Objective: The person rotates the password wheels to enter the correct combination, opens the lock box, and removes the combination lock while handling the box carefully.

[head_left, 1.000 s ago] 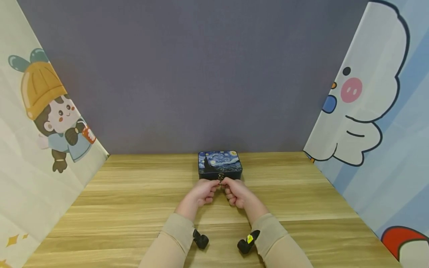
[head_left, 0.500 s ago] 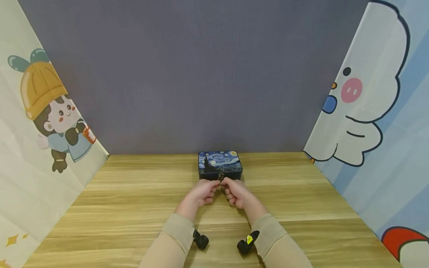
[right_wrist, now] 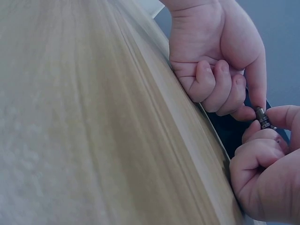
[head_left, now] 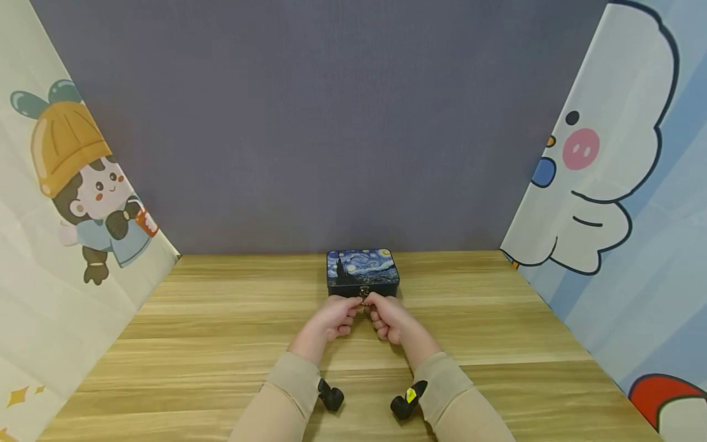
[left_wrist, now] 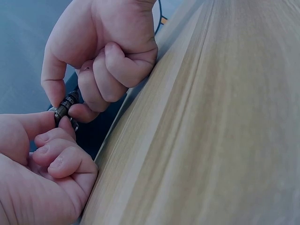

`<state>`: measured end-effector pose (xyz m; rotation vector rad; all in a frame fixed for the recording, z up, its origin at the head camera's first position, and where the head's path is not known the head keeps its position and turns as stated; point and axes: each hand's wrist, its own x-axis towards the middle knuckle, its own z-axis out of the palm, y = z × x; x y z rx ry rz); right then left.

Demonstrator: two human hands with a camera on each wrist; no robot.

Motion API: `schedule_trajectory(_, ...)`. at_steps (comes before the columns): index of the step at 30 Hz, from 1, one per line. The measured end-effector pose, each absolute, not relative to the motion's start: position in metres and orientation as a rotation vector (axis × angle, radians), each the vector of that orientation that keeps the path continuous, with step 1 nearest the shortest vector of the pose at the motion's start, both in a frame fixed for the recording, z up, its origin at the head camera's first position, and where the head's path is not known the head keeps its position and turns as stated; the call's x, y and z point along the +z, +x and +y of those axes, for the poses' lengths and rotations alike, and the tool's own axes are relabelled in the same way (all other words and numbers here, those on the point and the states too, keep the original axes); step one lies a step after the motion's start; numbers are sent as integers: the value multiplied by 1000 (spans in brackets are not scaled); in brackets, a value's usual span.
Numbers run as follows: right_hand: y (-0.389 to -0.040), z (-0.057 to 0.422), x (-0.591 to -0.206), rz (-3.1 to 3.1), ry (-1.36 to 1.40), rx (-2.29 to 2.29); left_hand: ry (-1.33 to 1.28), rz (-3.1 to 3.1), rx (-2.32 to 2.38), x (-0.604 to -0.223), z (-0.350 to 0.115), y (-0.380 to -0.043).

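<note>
A small box (head_left: pixel 361 268) with a swirling blue night-sky painting on its lid sits closed at the back of the table, its brass clasp (head_left: pixel 364 291) facing me. At the clasp is a small dark bronze combination padlock (left_wrist: pixel 69 102) with ringed dials, also visible as a padlock (right_wrist: pixel 263 119) in the right wrist view. My left hand (head_left: pixel 335 315) pinches one end of it between thumb and index finger. From the other side, my right hand (head_left: pixel 391 317) pinches it the same way. The remaining fingers of both hands are curled in. Fingertips partly cover the padlock.
The wood-grain table (head_left: pixel 232 344) ends at a grey back panel (head_left: pixel 331 135) just behind the box. Cartoon-printed curtains (head_left: pixel 596 233) stand on both sides. Black camera mounts (head_left: pixel 331 396) sit on the wrists over beige sleeves.
</note>
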<state>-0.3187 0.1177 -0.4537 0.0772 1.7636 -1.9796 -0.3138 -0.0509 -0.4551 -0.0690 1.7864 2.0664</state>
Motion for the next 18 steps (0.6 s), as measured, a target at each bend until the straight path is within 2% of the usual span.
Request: schedule_trajectory(18,-320,119,-454,1757,70,-1974,-64,1792,2064,-455,-51,-315)
